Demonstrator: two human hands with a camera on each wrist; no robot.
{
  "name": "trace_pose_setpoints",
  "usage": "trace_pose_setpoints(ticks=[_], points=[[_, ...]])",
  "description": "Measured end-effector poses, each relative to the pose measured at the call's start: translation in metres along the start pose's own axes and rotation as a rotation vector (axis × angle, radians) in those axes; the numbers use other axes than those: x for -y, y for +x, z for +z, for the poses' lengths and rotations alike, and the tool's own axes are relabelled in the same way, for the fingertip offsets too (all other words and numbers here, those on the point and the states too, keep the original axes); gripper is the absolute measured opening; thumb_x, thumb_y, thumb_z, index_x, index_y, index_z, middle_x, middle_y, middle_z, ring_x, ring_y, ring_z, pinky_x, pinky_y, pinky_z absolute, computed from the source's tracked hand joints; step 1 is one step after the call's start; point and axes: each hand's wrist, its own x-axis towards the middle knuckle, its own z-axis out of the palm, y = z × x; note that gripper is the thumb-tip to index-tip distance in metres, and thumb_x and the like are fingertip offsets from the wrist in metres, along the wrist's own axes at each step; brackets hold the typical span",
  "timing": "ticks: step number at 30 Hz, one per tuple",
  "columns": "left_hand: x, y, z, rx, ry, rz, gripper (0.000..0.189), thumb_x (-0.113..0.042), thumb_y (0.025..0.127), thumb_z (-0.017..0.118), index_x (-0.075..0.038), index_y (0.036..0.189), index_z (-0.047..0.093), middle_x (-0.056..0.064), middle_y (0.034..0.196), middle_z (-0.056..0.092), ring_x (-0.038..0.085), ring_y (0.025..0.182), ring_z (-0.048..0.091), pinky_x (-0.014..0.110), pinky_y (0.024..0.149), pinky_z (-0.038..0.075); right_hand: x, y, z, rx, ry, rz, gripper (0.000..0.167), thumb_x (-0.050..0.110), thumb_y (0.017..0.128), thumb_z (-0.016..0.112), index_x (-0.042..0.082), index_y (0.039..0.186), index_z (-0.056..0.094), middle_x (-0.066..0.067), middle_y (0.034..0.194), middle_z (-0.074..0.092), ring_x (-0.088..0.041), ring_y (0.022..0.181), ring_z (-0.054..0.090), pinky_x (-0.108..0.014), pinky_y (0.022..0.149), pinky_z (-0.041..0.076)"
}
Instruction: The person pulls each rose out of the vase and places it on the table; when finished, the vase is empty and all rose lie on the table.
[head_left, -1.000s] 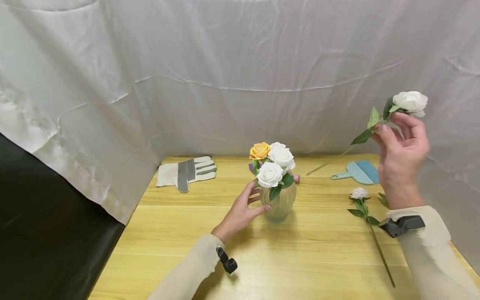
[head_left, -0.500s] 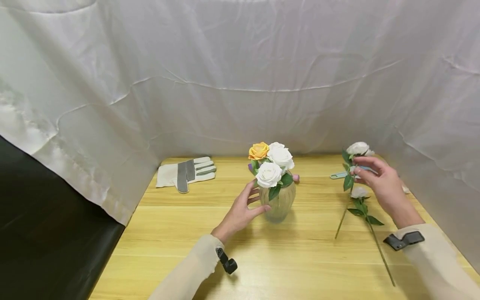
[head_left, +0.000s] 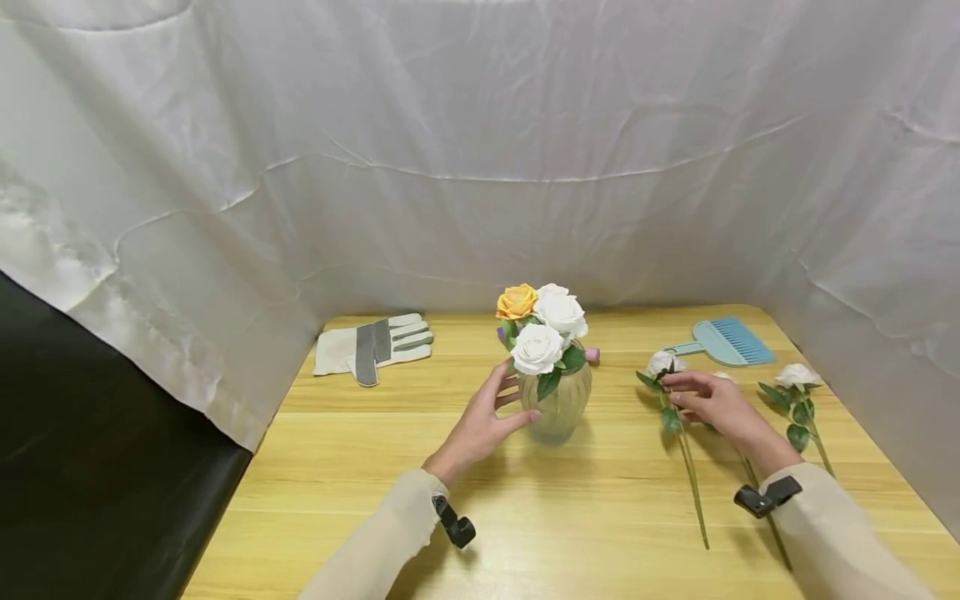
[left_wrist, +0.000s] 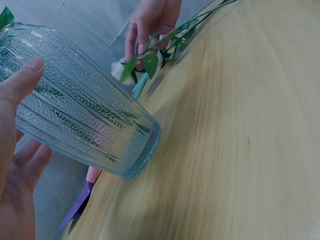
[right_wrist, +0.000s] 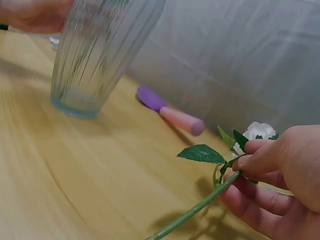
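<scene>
Currently, we are curving our left hand [head_left: 480, 425] around the left side of the ribbed glass vase [head_left: 561, 408], thumb in front, while our right hand [head_left: 720, 408] is pinching a white rose [head_left: 665, 363] by its green stem [right_wrist: 200, 202] just below the bloom. That stem is slanting toward us; we are not managing to tell whether its lower end is touching the wooden table [head_left: 315, 500]. The vase is standing upright near the table's middle, holding one orange-yellow rose [head_left: 517, 302] and two white blooms [head_left: 538, 349]. Beside our right hand, another white rose [head_left: 772, 521] is lying with its bloom mostly hidden behind our fingers; farther right, a third loose rose [head_left: 798, 376] is resting near the table's edge. Behind the vase, a purple-bladed trowel [right_wrist: 182, 121] is showing its pink handle. Farther back, a light-blue toothed dustpan [head_left: 733, 342] is lying on the right, and a white-and-grey work glove [head_left: 372, 346] is lying on the left, before the pale curtain [head_left: 450, 167].
</scene>
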Motion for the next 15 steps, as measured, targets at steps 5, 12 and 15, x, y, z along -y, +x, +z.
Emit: trace_pose_setpoints(ticks=[5, 12, 15], points=[[0.000, 0.000, 0.000, -0.002, -0.001, -0.002, 0.086, -0.029, 0.099, 0.084, -0.039, 0.168, 0.034, 0.008, 0.165, 0.051, 0.033, 0.148, 0.057, 0.060, 0.124, 0.048, -0.009, 0.006, 0.009, 0.004, 0.009, 0.042, 0.041, 0.012, 0.111, 0.065, -0.008, 0.146, 0.060, -0.023, 0.131, 0.070, -0.006, 0.090, 0.069, -0.030, 0.075, 0.067], [0.001, 0.000, 0.000, 0.005, 0.005, 0.001, 0.086, -0.035, 0.098, 0.085, -0.039, 0.168, 0.034, 0.008, 0.165, 0.051, 0.033, 0.149, 0.056, 0.059, 0.124, 0.048, -0.016, 0.010, 0.020, -0.020, -0.037, 0.068, 0.038, 0.012, 0.112, 0.062, -0.007, 0.144, 0.062, -0.028, 0.134, 0.066, -0.009, 0.089, 0.070, -0.029, 0.073, 0.066], [0.001, 0.000, 0.000, 0.006, 0.006, -0.001, 0.087, -0.036, 0.097, 0.085, -0.040, 0.168, 0.034, 0.006, 0.165, 0.051, 0.032, 0.149, 0.056, 0.059, 0.124, 0.048, -0.015, 0.009, 0.024, -0.033, -0.069, 0.087, 0.037, 0.015, 0.112, 0.063, -0.004, 0.143, 0.064, -0.029, 0.138, 0.065, -0.012, 0.091, 0.072, -0.030, 0.074, 0.066]])
